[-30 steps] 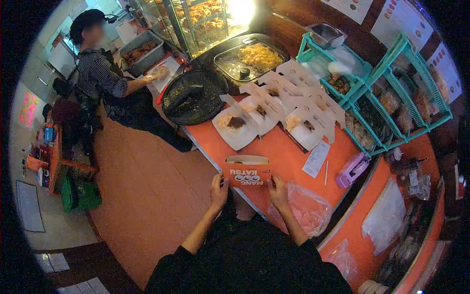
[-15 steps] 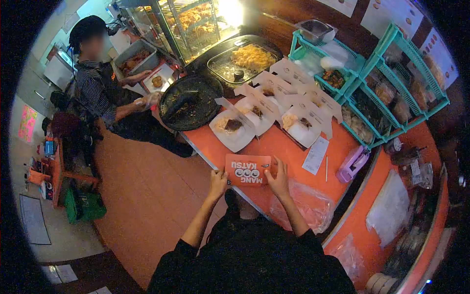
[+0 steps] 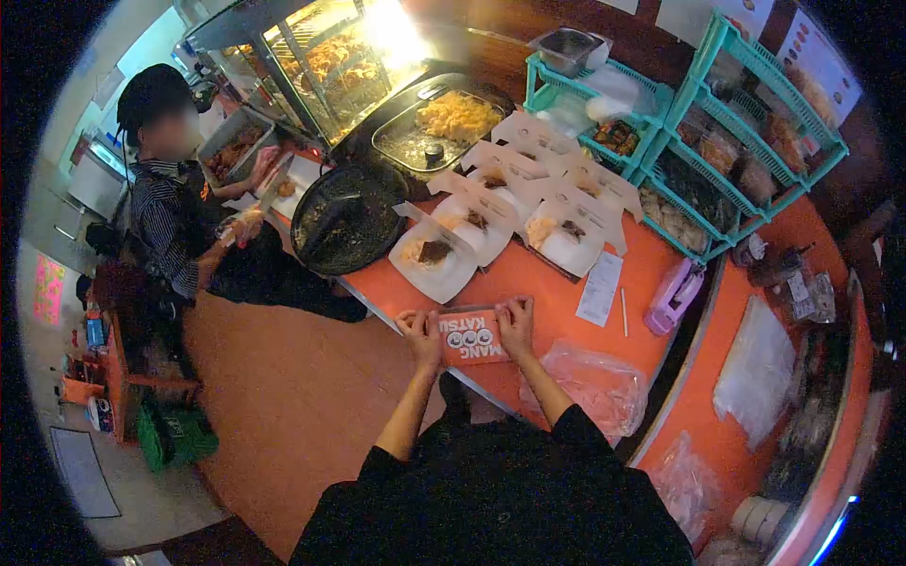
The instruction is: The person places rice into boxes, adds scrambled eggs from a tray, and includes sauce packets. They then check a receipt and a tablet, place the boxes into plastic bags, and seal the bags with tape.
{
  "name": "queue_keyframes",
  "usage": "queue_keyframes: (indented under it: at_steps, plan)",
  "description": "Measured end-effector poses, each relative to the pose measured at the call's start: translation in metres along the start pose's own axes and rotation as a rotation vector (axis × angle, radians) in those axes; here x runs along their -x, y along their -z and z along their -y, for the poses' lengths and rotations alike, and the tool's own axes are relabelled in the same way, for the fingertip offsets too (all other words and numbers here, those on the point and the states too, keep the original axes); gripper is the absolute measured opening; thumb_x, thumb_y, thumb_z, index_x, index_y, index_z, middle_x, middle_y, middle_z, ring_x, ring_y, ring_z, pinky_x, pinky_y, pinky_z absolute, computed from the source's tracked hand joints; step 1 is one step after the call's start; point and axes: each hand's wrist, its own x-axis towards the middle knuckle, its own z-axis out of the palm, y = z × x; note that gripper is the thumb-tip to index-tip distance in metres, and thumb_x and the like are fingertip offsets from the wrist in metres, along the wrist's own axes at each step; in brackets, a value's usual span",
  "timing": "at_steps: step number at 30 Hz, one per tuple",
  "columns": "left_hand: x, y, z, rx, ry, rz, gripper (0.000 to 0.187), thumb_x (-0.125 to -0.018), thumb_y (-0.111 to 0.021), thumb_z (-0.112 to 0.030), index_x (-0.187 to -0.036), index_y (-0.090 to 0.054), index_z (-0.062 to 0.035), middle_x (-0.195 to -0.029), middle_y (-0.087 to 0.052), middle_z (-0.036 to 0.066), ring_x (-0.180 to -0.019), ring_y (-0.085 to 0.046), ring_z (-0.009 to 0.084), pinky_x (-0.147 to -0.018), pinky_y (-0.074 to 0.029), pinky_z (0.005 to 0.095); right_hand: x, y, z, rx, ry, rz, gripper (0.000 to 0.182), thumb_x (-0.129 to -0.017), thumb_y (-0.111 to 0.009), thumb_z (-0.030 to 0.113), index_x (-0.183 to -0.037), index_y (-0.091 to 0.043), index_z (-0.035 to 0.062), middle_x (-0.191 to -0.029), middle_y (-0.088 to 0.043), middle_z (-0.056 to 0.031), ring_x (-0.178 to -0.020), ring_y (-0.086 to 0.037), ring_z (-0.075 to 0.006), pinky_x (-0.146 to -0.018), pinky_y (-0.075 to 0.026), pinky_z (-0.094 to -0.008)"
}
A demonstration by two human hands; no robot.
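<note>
An orange takeout box [image 3: 469,347] printed "MANG KATSU" is between my two hands at the counter's front edge, its lettering upside down to me. My left hand [image 3: 421,338] grips its left side, fingers at the far left corner. On the opposite side my right hand [image 3: 515,328] holds the far right corner, fingertips at the upper edge. Just beyond stand several open white boxes, the nearest being a food box [image 3: 436,259] with rice and a dark topping. A paper slip [image 3: 600,289] and a thin white stick [image 3: 624,312] lie right of them.
A co-worker [image 3: 170,189] stands at left, handling food beside a round black pan [image 3: 347,219]. Behind are a lit display case [image 3: 330,57] and a tray of yellow food [image 3: 460,115]. Teal baskets [image 3: 694,160], a purple stapler-like object [image 3: 676,295] and plastic bags [image 3: 604,382] occupy the right.
My fingers have shifted to the far corners of the orange box, the left hand moving up along its side. The co-worker's hands have moved, and the whole view has shifted slightly.
</note>
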Motion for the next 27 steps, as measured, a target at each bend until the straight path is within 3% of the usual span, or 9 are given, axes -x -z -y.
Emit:
queue_keyframes:
  at_steps: [2, 4, 5, 8, 10, 13, 17, 23, 27]
  plan:
    - [0.0, -0.001, 0.015, 0.166, -0.037, -0.015, 0.019, -0.092, -0.055, -0.021, -0.093, -0.06, -0.0029, -0.099, -0.051, 0.015, -0.102, -0.047, 0.0281, -0.092, -0.037, 0.0378, -0.001, -0.011, -0.017, -0.219, 0.131, 0.0, 0.015, -0.091, -0.057, 0.017, -0.096, -0.056, 0.0024, -0.09, -0.052, -0.0104, -0.083, -0.052, -0.0215, -0.074, -0.042, -0.0324]
    - [0.003, 0.003, 0.019, 0.851, 0.319, 0.202, 0.022, -0.093, -0.055, -0.023, -0.099, -0.057, -0.002, -0.108, -0.048, 0.016, -0.106, -0.047, 0.0279, -0.094, -0.038, 0.0373, 0.005, -0.007, -0.01, -0.42, -0.05, 0.051, 0.016, -0.091, -0.056, 0.018, -0.098, -0.055, 0.0032, -0.09, -0.052, -0.0104, -0.084, -0.052, -0.0213, -0.075, -0.043, -0.0322]
    - [0.005, 0.004, 0.02, 0.849, 0.315, 0.225, 0.022, -0.093, -0.055, -0.023, -0.099, -0.057, -0.002, -0.108, -0.048, 0.016, -0.106, -0.047, 0.0279, -0.094, -0.038, 0.0373, 0.007, -0.008, -0.008, -0.628, -0.221, 0.112, 0.016, -0.092, -0.056, 0.018, -0.1, -0.055, 0.0039, -0.089, -0.052, -0.0104, -0.085, -0.053, -0.0211, -0.077, -0.043, -0.032]
    - [0.01, 0.003, 0.023, 0.781, 0.419, 0.262, 0.023, -0.093, -0.054, -0.02, -0.107, -0.053, -0.0017, -0.12, -0.046, 0.019, -0.112, -0.047, 0.0312, -0.095, -0.039, 0.0378, 0.01, -0.019, -0.022, -0.441, -0.117, 0.157, 0.022, -0.093, -0.053, 0.021, -0.108, -0.052, 0.0043, -0.091, -0.055, -0.0122, -0.088, -0.055, -0.0257, -0.083, -0.044, -0.0357]
    - [0.006, 0.011, 0.019, -0.069, 0.062, 0.486, 0.043, -0.091, -0.057, -0.032, -0.12, -0.047, -0.0023, -0.13, -0.042, 0.023, -0.121, -0.041, 0.0357, -0.102, -0.032, 0.046, 0.012, -0.023, -0.034, -0.204, -0.026, 0.178, 0.026, -0.094, -0.05, 0.024, -0.111, -0.051, 0.0038, -0.097, -0.055, -0.0143, -0.093, -0.055, -0.0297, -0.086, -0.044, -0.0391]
    - [0.017, 0.037, -0.038, -0.578, -0.412, 0.548, 0.074, -0.084, -0.058, -0.051, -0.137, -0.037, -0.0035, -0.134, -0.039, 0.026, -0.125, -0.036, 0.0429, -0.104, -0.023, 0.0588, 0.009, -0.021, -0.026, 0.106, 0.083, 0.153, 0.033, -0.094, -0.048, 0.027, -0.114, -0.051, 0.001, -0.104, -0.056, -0.0188, -0.098, -0.054, -0.0373, -0.088, -0.043, -0.045]
    - [0.027, 0.04, -0.071, -0.466, -0.802, 0.765, 0.1, -0.074, -0.058, -0.066, -0.146, -0.025, -0.0049, -0.133, -0.038, 0.03, -0.125, -0.033, 0.0491, -0.103, -0.014, 0.0669, 0.018, -0.003, 0.015, 0.425, 0.058, -0.029, 0.033, -0.093, -0.047, 0.026, -0.113, -0.054, 0.0011, -0.11, -0.055, -0.0214, -0.102, -0.053, -0.0392, -0.089, -0.043, -0.0473]
    - [0.013, 0.002, -0.06, -0.653, -0.76, 0.785, 0.112, -0.072, -0.051, -0.078, -0.149, -0.01, -0.0077, -0.133, -0.036, 0.033, -0.121, -0.034, 0.0533, -0.097, -0.023, 0.0695, 0.094, 0.076, 0.103, 0.168, -0.089, -0.423, 0.025, -0.092, -0.05, 0.02, -0.11, -0.056, 0.0037, -0.106, -0.052, -0.0192, -0.098, -0.053, -0.0366, -0.086, -0.044, -0.0468]
    - [0.003, -0.021, -0.07, -0.689, -0.772, 0.699, 0.114, -0.072, -0.045, -0.081, -0.15, -0.005, -0.0079, -0.14, -0.028, 0.033, -0.122, -0.035, 0.0534, -0.093, -0.029, 0.0675, 0.221, 0.102, 0.134, 0.299, -0.248, -0.999, 0.014, -0.088, -0.054, 0.01, -0.1, -0.057, 0.0029, -0.09, -0.055, -0.0159, -0.085, -0.055, -0.0353, -0.074, -0.046, -0.0407]
